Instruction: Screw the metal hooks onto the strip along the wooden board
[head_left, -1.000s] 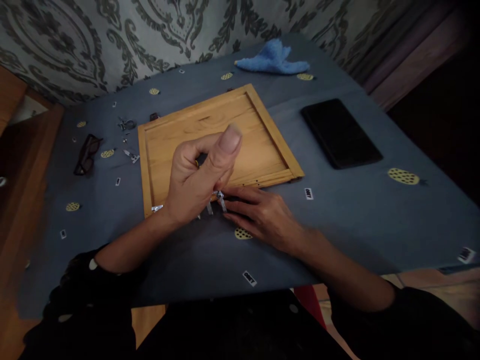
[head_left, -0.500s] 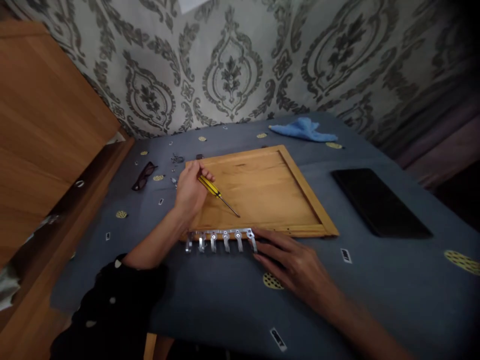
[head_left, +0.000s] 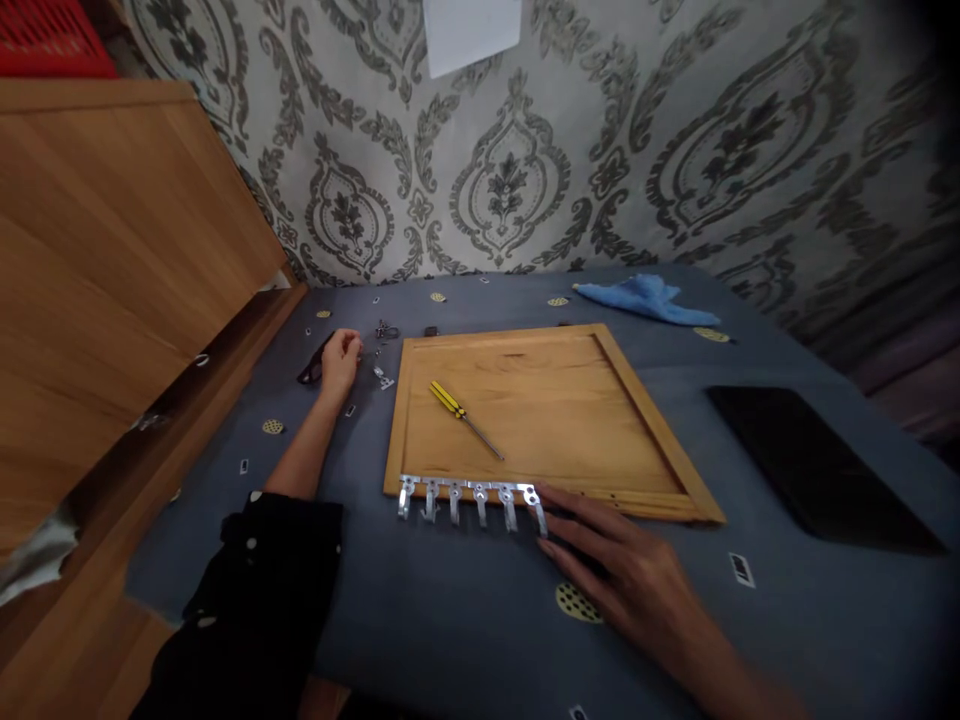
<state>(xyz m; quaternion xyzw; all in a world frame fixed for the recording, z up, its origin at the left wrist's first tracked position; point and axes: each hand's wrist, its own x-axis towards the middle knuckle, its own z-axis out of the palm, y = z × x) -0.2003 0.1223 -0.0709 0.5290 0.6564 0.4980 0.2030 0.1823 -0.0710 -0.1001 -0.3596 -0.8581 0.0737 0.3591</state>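
On the wooden frame-edged board (head_left: 645, 410) lies a yellow-and-black screwdriver (head_left: 459, 412), its tip pointing to the lower right. A silver hook rail (head_left: 469, 492) with several hooks sits along the board's near edge, the hooks hanging over. My right hand (head_left: 615, 560) grips the rail's right end between its fingers. To the left of the board, my left hand (head_left: 342, 358) is closed beside the sunglasses (head_left: 313, 370), fingertips curled together; what they hold, if anything, is too small to see. Small metal fittings (head_left: 382, 375) lie just right of that hand.
A dark flat tablet-like slab (head_left: 817, 470) rests at the right. The blue cloth (head_left: 645, 298) lies at the back near the patterned wall covering (head_left: 510, 190). More small metal pieces (head_left: 386, 330) lie behind the left hand. A wooden cabinet (head_left: 127, 250) borders the left side.
My left hand has left the screwdriver lying on the board and moved left toward the sunglasses and small fittings. My right hand stays at the hook rail's end. The camera view has shifted.
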